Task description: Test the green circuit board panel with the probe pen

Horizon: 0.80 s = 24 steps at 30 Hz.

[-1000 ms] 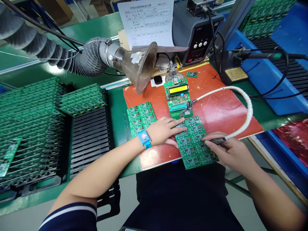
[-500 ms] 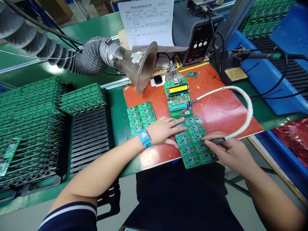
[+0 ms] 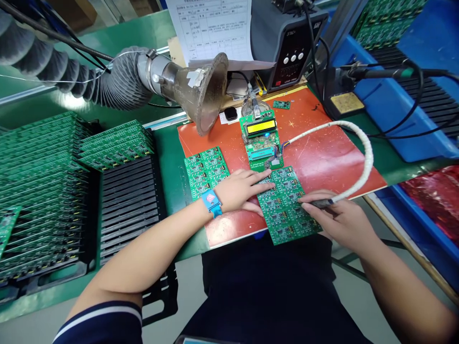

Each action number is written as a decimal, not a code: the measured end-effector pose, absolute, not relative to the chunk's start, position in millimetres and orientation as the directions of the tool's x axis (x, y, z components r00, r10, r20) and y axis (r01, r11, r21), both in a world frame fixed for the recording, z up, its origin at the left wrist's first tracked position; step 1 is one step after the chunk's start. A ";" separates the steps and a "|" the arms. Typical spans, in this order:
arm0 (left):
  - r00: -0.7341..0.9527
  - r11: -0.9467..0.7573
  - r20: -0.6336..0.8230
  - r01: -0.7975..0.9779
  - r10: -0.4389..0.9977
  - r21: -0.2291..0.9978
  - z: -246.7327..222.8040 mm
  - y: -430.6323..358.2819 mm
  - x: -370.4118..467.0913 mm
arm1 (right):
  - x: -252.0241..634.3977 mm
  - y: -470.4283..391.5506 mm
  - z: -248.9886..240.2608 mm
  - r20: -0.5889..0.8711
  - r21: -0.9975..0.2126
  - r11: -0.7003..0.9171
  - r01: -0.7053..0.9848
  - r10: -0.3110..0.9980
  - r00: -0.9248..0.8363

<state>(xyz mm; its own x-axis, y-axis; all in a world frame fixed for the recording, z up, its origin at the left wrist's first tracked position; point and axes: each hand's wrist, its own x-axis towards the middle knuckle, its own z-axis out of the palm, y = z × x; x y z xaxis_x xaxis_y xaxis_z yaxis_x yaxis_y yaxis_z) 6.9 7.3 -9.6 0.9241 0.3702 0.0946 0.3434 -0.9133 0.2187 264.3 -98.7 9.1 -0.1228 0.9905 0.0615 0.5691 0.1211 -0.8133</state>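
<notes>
A green circuit board panel [image 3: 283, 222] lies at the front edge of the red mat, its near end overhanging the edge. My left hand [image 3: 239, 192] rests with fingers spread, the fingertips on the panel's upper left part. In my right hand [image 3: 342, 217] is a dark pen-like probe [image 3: 322, 203], held between thumb and fingers, pointing at the panel's right side; whether its tip touches cannot be made out. A white wrapped cable [image 3: 367, 143] runs from the probe to a programmer board [image 3: 261, 143] with a lit yellow display. Another green panel [image 3: 204, 167] lies partly behind my left hand.
Black racks [image 3: 127, 205] at left hold rows of green boards [image 3: 39, 177]. A fume hose funnel [image 3: 204, 93] hangs over the mat's back left. Behind stand a grey soldering station [image 3: 292, 52] and a paper sheet [image 3: 215, 33]. Blue bins [image 3: 390, 114] are at right.
The camera view has shifted slightly, so everything sits a little further left and higher. Both hands keep about the same places on the panel, and the probe stays in my right hand.
</notes>
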 end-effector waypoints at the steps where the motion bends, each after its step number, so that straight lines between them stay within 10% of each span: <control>1: 0.925 -0.914 0.091 0.343 0.368 0.217 -9.7 7.6 6.8 | 264.2 -98.8 9.2 0.074 -0.809 0.131 0.574 0.990 -0.121; 24: 0.928 -0.927 0.132 0.320 0.348 0.197 -9.6 8.3 6.3 | 276.1 -129.9 0.6 0.083 -0.815 0.119 0.567 0.993 -0.089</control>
<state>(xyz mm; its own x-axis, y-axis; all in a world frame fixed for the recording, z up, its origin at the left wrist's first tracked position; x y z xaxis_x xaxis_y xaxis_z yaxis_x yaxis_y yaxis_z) 6.3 8.3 -9.6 0.9279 0.3485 0.1325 0.3198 -0.9267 0.1974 276.1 -129.9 0.6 -0.0887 0.9926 0.0830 0.5675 0.1189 -0.8148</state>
